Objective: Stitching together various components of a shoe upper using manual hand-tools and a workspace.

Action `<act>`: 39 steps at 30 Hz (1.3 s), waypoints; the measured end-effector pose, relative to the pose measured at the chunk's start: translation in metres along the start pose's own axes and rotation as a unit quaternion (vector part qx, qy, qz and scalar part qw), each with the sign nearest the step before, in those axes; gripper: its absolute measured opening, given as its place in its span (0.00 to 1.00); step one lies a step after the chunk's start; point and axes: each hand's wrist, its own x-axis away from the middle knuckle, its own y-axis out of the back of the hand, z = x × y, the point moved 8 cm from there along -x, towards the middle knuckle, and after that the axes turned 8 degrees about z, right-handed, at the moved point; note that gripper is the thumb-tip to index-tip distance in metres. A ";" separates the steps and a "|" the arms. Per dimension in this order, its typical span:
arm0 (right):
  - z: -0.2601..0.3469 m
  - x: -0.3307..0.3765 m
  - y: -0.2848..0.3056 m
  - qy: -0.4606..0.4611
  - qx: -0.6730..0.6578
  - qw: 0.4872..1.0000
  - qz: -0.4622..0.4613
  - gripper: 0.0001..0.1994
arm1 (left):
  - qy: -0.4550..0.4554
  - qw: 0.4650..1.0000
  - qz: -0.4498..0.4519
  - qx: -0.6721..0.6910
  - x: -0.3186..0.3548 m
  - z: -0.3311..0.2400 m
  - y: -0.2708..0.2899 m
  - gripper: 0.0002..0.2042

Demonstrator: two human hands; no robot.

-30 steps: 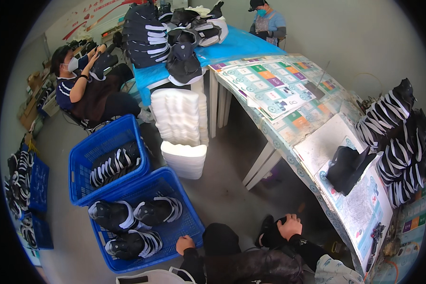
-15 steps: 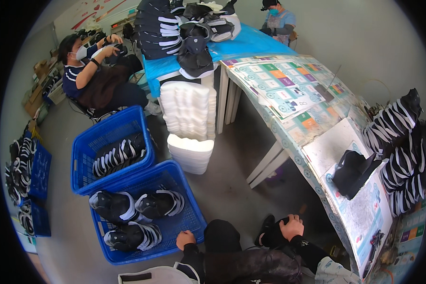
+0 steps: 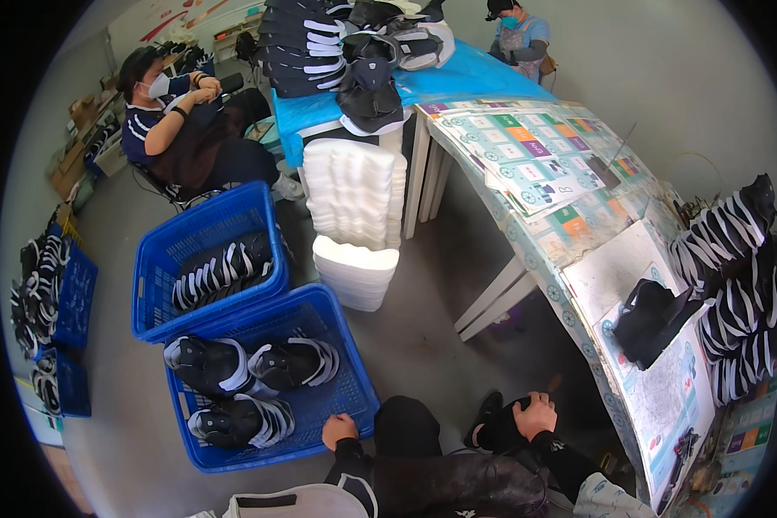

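My left hand (image 3: 340, 431) is curled into a loose fist beside my left knee, close to the right rim of the near blue crate (image 3: 365, 380). Nothing shows in its fingers. Over my right knee lies my right hand (image 3: 536, 413), fingers stretched and slightly spread on the black cloth, holding nothing. Inside the near crate are three stacks of black caps with pale brims, one of them a front cap stack (image 3: 242, 421). On the white board of the right-hand table rests a black fabric piece (image 3: 652, 324), apart from both hands.
Another blue crate (image 3: 151, 298) holds more caps. White padded pieces (image 3: 354, 194) form a tall stack before the blue-covered table (image 3: 466, 78), which bears piled caps. Stacked black-and-white caps (image 3: 738, 293) stand at right. A masked person (image 3: 168, 129) sits left; another (image 3: 522, 43) is at the back.
The view has shifted slightly. The seated person at left has lowered their hands and brought them together. My hands keep their places.
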 end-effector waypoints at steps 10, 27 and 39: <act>0.000 -0.001 -0.004 0.002 -0.001 1.000 -0.004 0.25 | -0.004 1.000 -0.009 -0.001 0.002 -0.003 0.005 0.18; 0.001 -0.001 -0.005 0.007 0.003 1.000 -0.010 0.25 | 0.002 1.000 0.000 0.001 -0.001 0.001 0.000 0.18; 0.004 0.001 -0.002 0.009 0.002 1.000 -0.021 0.25 | 0.000 1.000 -0.003 -0.002 0.001 0.000 0.001 0.18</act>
